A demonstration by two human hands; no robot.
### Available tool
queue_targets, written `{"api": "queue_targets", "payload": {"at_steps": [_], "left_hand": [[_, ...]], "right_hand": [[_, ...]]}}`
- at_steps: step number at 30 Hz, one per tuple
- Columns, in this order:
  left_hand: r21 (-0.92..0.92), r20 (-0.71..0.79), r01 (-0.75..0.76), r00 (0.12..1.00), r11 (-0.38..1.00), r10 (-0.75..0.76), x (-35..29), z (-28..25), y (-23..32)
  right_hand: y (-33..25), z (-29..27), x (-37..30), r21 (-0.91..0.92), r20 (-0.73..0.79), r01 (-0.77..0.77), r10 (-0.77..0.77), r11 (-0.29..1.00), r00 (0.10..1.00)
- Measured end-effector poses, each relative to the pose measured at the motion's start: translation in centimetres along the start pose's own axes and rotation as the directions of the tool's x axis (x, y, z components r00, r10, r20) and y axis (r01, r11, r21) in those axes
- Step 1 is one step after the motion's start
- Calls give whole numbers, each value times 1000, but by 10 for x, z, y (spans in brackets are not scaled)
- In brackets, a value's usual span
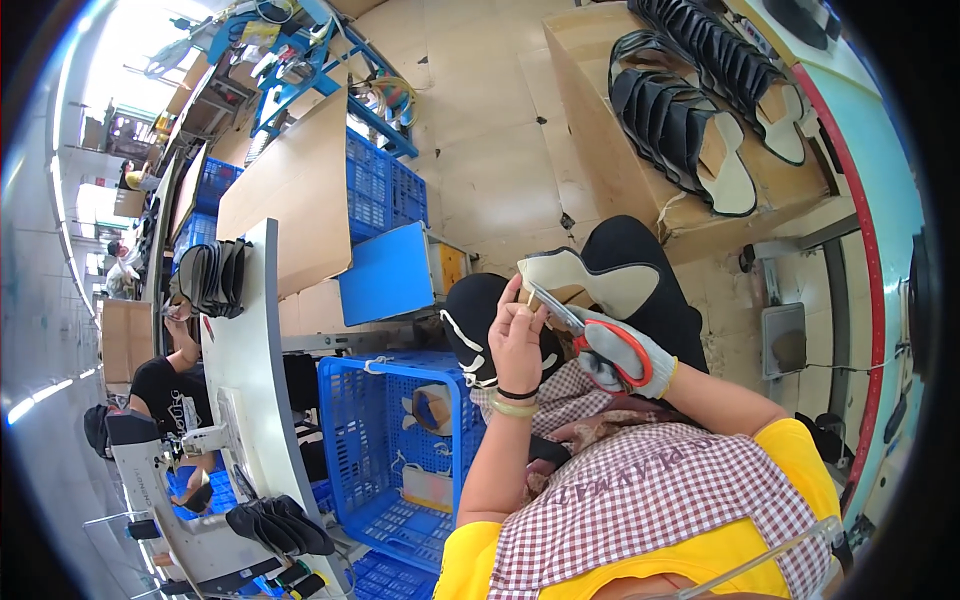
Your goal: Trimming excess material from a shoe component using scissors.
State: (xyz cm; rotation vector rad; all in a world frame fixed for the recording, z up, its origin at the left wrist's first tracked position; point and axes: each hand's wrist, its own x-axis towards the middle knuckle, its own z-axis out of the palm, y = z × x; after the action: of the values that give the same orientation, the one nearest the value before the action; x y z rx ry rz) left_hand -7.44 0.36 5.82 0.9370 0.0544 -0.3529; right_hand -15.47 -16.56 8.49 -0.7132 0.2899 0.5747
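In my gloved right hand (622, 358) is a pair of red-handled scissors (558, 308), its blades pointing up and left. My bare left hand (517, 338) pinches the edge of a shoe upper (625, 287), close to the blade tips. This upper has a cream lining and a dark rim, and it rests across my knees. A short pale strip shows between the left fingers and the blades. Whether the blades are cutting it cannot be made out. More black fabric with white edging lies over my left leg.
Left of my legs stands a blue plastic crate (345, 440) with a few pale pieces inside. A cardboard box (585, 140) at the far right bears rows of black shoe uppers (665, 120). Beyond the grey table (250, 350), another person (170, 395) sits by a sewing machine (160, 490).
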Motion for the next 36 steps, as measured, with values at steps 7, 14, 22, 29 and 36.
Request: {"api": "queue_targets", "payload": {"at_steps": [7,14,22,29,36], "left_hand": [[117,-16,-145,989,982,148,-23,12,-8],[415,94,-166,986,894,140,-47,13,-5],[300,236,-248,955,921,180,-70,13,5],[82,312,-274,920,958,236,-79,-27,12],[837,409,31,629,-547,662,-16,-75,76]], "right_hand": [[12,6,-4,111,-22,-25,28,993,999],[9,31,-21,242,-56,-55,71,969,996],[17,46,-30,186,-94,-22,40,982,995],[15,47,-33,28,-239,26,-19,999,971],[4,-10,-47,-212,-313,23,-90,977,946]]}}
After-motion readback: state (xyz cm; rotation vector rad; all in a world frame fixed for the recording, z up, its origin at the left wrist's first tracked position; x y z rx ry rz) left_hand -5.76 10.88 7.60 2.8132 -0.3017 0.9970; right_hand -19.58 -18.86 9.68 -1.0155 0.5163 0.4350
